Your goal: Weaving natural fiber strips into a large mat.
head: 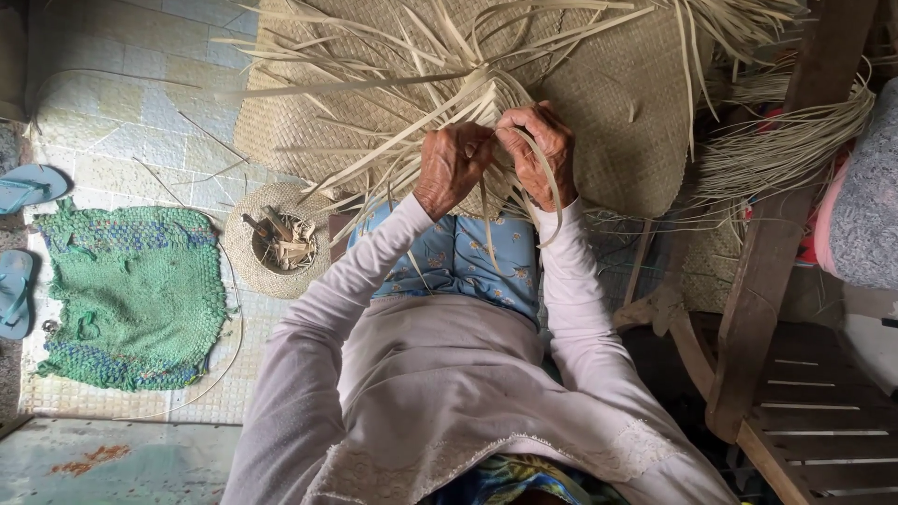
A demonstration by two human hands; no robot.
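Note:
My left hand (451,166) and my right hand (541,150) meet over a half-woven piece of pale straw (486,93) held above my lap. Long loose strips fan out from it to the left and upward. The fingers of both hands pinch strips at the woven edge, and one strip loops down past my right wrist. Under the work lies a large finished straw mat (617,103). Long pale sleeves cover both my arms.
A small round straw basket (245,245) with scraps inside sits on the tiled floor at left. Beside it lies a green woven mat (131,295), with blue sandals (23,187) at the far left. A wooden chair (776,281) and a bundle of straw strips (786,150) stand at right.

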